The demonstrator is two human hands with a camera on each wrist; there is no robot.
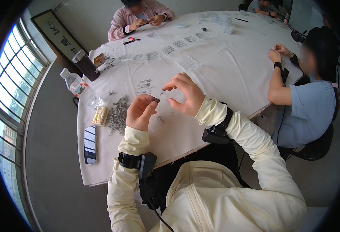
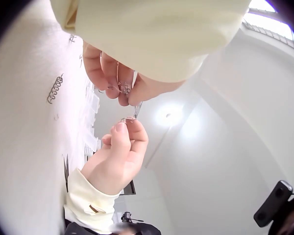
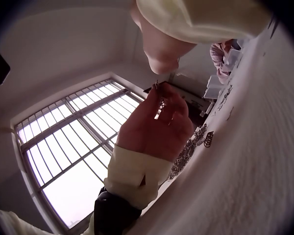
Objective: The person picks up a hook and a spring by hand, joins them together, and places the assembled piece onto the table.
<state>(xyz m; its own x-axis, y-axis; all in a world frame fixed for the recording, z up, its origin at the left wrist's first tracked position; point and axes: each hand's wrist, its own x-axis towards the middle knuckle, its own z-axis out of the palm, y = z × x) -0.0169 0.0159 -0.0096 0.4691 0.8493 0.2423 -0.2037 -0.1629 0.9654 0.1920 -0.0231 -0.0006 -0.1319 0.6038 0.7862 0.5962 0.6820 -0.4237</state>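
Over the table, my left hand [image 1: 140, 113] pinches a small shiny wire piece [image 1: 161, 95] between thumb and fingertips. More small metal bits [image 2: 125, 88] show against its curled fingers in the left wrist view. Facing it, my right hand [image 1: 186, 94] has thumb and index finger spread apart, their tips close to the wire piece's end. A heap of small metal wire pieces [image 1: 118, 116] lies left of my left hand. Beyond the hands, several wire pieces [image 1: 144, 86] are laid out on the cloth. In the left wrist view a coiled wire piece [image 2: 55, 89] lies by itself.
Along the left edge of the white-covered table [image 1: 232, 73] are a phone [image 1: 90, 145], a tissue pack [image 1: 100, 116], a plastic bottle [image 1: 81, 88] and a dark thermos [image 1: 86, 66]. Red-handled pliers [image 1: 131, 40] and clear trays [image 1: 187, 62] lie farther off. Several people sit around it.
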